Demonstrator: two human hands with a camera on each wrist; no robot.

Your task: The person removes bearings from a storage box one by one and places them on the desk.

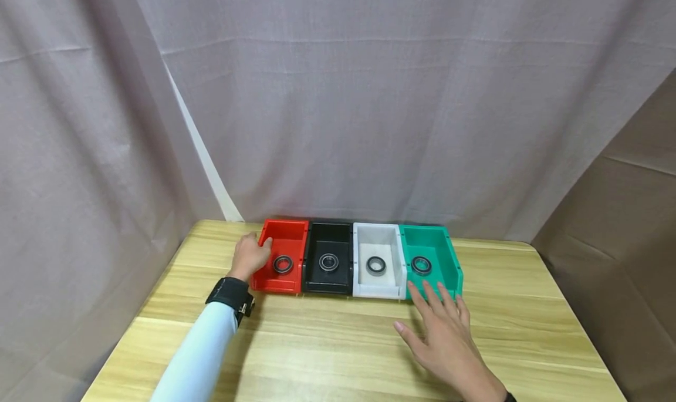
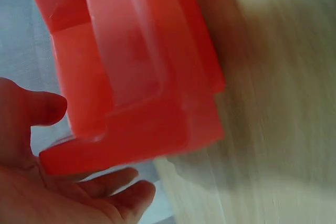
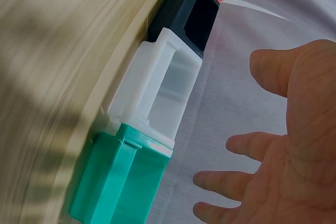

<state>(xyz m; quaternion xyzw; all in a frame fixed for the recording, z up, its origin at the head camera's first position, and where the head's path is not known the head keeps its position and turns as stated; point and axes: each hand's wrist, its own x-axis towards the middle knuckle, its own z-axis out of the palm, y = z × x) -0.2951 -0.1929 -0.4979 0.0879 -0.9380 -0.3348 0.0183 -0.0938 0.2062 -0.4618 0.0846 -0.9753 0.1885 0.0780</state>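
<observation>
Four plastic bins stand side by side: a red bin [image 1: 278, 283], a black bin [image 1: 327, 287], a white bin [image 1: 379, 291] and a green bin [image 1: 453, 255]. One ball bearing lies in each: red [image 1: 283, 264], black [image 1: 328, 262], white [image 1: 376, 266], green [image 1: 421, 265]. My left hand [image 1: 249, 256] grips the red bin's left wall, thumb over the rim and fingers outside, as the left wrist view [image 2: 63, 198] shows. Spread and holding nothing, my right hand [image 1: 446, 337] hovers at the green bin's front edge. The bearings are hidden in both wrist views.
The bins sit along the back of a wooden table [image 1: 317, 355]. A grey curtain [image 1: 338, 126] hangs right behind them and also at the left. Brown fabric [image 1: 623, 243] hangs along the right side.
</observation>
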